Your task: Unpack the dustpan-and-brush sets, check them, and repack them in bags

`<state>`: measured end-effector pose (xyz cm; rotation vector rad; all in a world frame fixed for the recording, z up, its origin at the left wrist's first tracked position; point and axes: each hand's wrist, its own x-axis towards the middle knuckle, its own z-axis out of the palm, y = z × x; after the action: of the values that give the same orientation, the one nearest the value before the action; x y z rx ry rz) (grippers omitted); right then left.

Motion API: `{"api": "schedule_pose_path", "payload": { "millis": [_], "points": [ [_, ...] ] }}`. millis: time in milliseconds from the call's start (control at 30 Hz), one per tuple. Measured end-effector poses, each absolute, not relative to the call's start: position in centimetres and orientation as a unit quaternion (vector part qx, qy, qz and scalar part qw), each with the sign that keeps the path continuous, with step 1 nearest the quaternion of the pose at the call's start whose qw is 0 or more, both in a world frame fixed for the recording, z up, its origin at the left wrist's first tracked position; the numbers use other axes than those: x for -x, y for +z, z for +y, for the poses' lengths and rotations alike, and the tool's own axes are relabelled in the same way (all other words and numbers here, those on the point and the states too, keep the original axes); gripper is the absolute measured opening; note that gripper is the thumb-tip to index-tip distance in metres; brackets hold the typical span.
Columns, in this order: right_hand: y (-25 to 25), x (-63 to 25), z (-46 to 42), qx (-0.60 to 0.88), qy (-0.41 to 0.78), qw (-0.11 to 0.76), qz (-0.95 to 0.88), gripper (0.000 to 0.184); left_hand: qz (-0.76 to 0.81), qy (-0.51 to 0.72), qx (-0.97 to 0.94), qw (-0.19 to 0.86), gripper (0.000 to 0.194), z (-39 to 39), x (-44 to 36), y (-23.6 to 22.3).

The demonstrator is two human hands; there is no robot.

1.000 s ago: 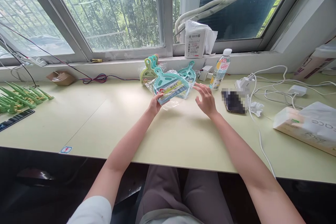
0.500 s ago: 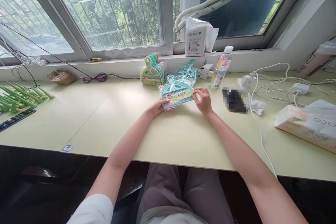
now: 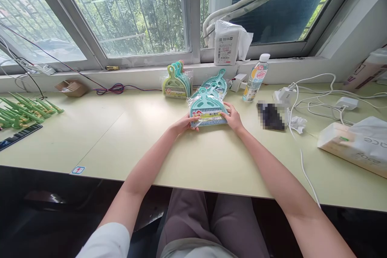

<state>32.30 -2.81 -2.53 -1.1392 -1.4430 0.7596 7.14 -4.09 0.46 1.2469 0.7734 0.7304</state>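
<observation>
A teal mini dustpan set in clear wrap (image 3: 207,107) stands upright on the pale green table (image 3: 121,137). My left hand (image 3: 185,123) grips its lower left corner. My right hand (image 3: 233,115) grips its lower right edge. Behind it lies another wrapped teal dustpan set (image 3: 217,80). A stack of green and teal dustpan sets (image 3: 176,82) leans against the window ledge further left.
A water bottle (image 3: 255,77), a dark phone (image 3: 271,116), white chargers and cables (image 3: 314,96) and a tissue pack (image 3: 356,143) lie to the right. Green plastic pieces (image 3: 21,112) sit far left, with a small cardboard box (image 3: 71,88) behind. A wrapped parcel (image 3: 228,43) rests on the sill.
My right hand came in and took hold of the dustpan set's right edge. Both hands turned the set upright and drew it slightly nearer.
</observation>
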Motion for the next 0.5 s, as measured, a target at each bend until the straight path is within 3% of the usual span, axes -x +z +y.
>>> {"api": "schedule_pose_path", "payload": {
  "millis": [133, 200, 267, 300, 433, 500],
  "points": [
    [-2.6, -32.5, -2.6, 0.507, 0.332, 0.598, -0.525, 0.050, 0.328, 0.388, -0.554, 0.659, 0.075, -4.3, -7.1, 0.9],
    [-2.3, -32.5, -2.7, 0.526, 0.312, 0.626, -0.484, 0.050, 0.306, 0.431, -0.577, 0.623, 0.095, -4.5, -7.3, 1.2],
    [-2.0, -32.6, -3.0, 0.532, 0.293, 0.645, -0.464, 0.050, 0.301, 0.462, -0.611, 0.568, 0.103, -4.7, -7.8, 1.2],
    [-1.8, -32.5, -3.2, 0.529, 0.285, 0.650, -0.465, 0.049, 0.309, 0.479, -0.623, 0.536, 0.097, -4.8, -8.2, 1.1],
    [-1.2, -31.6, -4.0, 0.497, 0.280, 0.660, -0.489, 0.044, 0.387, 0.552, -0.608, 0.420, 0.042, -5.1, -9.6, 0.3],
    [-1.1, -30.9, -4.3, 0.488, 0.283, 0.657, -0.500, 0.043, 0.406, 0.576, -0.586, 0.399, 0.037, -5.1, -9.9, 0.0]
  ]
}}
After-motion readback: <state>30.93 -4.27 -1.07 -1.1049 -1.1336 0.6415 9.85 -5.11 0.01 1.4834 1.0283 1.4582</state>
